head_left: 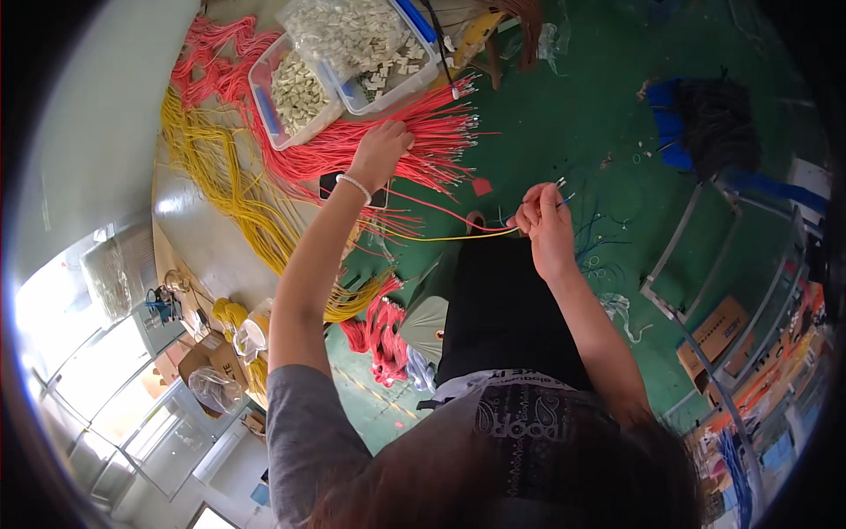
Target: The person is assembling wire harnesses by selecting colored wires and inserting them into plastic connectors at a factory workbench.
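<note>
My left hand (381, 157) is over a thick spread of red wires (308, 159) on the table, its fingers curled down among them near their terminal-tipped ends. Which strand it pinches is partly hidden by the fingers. Over my lap, my right hand (545, 227) is closed around the ends of a yellow wire (449, 238) and a few red ones, which trail left toward the table. Small white tips stick out past its fingers. A bundle of yellow wires (233, 189) lies left of the red spread, and a dark phone (339, 188) is partly under my left wrist.
Two clear plastic bins (280, 132) of small white connectors sit at the table's far side. More red wire coils (386, 339) hang by the table's near edge. Blue wire scraps litter the green floor (599, 53). At right stand a metal-framed rack (687, 309) and a dark bundle (718, 123) on blue.
</note>
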Demonstrator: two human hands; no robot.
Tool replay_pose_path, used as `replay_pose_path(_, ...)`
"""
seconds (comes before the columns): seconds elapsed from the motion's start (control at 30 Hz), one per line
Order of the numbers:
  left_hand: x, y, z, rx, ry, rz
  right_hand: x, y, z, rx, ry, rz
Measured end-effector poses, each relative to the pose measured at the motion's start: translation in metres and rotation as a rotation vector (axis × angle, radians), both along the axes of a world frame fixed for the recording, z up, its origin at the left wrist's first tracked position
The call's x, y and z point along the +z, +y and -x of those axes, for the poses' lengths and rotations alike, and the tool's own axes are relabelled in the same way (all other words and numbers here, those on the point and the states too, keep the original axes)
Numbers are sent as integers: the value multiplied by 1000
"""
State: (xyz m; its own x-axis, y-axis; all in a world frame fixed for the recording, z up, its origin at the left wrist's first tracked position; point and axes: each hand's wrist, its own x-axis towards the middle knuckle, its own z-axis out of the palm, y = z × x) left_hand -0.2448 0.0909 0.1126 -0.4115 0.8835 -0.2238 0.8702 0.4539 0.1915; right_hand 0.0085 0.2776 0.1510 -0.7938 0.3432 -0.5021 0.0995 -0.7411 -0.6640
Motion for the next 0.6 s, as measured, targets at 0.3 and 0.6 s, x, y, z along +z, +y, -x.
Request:
replay_pose_path(0.3, 7, -17, 13, -97, 86, -233, 1, -5, 13, -40, -70, -48)
replay_pose_path(0.6, 39, 0, -62, 399, -204, -558, 29, -33, 96, -116, -54, 53)
